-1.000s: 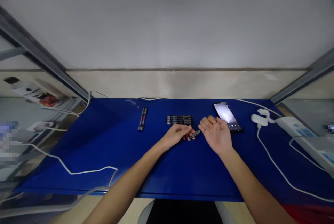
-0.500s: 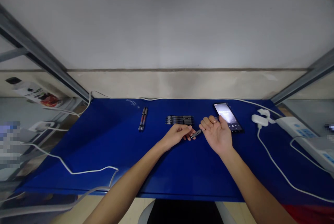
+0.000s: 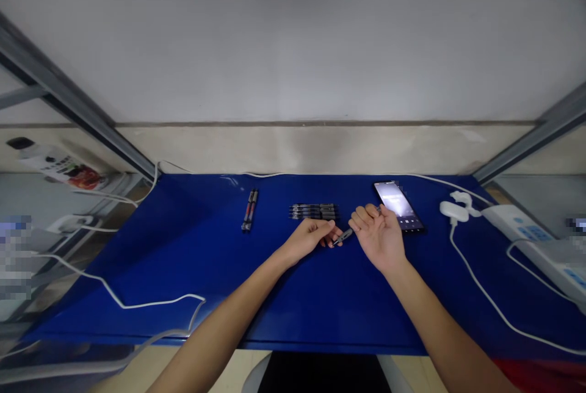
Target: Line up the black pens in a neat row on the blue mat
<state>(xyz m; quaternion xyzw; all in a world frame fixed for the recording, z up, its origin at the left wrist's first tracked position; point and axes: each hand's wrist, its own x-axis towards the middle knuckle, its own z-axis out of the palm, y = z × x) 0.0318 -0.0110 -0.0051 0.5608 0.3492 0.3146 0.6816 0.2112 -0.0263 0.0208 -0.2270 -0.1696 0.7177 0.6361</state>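
Note:
My left hand [image 3: 310, 237] and my right hand [image 3: 378, 234] meet over the middle of a blue mat [image 3: 229, 277]. Between them they pinch a dark pen [image 3: 343, 236], the left fingers on its near end and the right fingers curled round its far end. Just behind the hands lies a row of several dark pens [image 3: 314, 210]. Two more pens [image 3: 249, 209] lie side by side further left on the mat.
A lit phone [image 3: 396, 205] lies right of my right hand. A white charger [image 3: 453, 210] and cable trail across the mat's right side, beside a white power strip [image 3: 526, 231]. Another white cable [image 3: 132, 302] crosses the left. A wall stands behind.
Both hands keep their hold on the pen and have barely shifted; the view has moved slightly.

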